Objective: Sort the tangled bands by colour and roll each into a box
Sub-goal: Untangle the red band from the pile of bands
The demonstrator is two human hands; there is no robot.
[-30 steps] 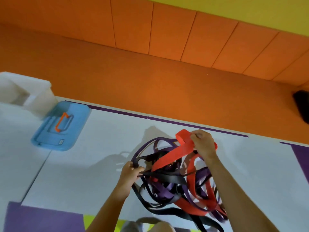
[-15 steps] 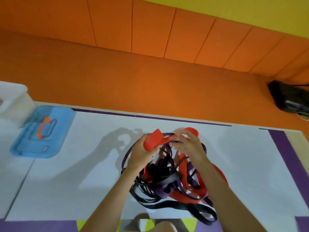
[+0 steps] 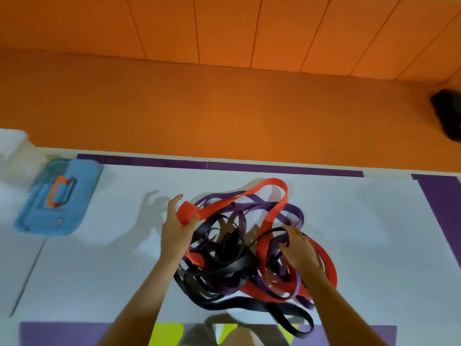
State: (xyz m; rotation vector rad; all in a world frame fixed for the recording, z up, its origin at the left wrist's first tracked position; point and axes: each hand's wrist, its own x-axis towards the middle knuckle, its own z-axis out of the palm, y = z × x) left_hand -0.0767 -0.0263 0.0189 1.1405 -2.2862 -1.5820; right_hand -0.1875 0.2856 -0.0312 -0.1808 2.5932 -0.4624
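Tension is my reason: my left hand (image 3: 175, 233) pinches the red band (image 3: 219, 208) by its folded end while my right hand (image 3: 299, 248) presses open fingers on the tangle (image 3: 224, 265), anchoring it mid-mat (image 3: 374, 245), toward the near edge

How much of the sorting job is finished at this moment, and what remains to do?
Done: nothing is sorted yet; red, purple and black bands lie in one tangle on the white mat. In hand: the left hand grips a looped end of the red band, while the right hand rests on the tangle. Left: freeing every colour, rolling and boxing each; the blue lid lies beside the white box.
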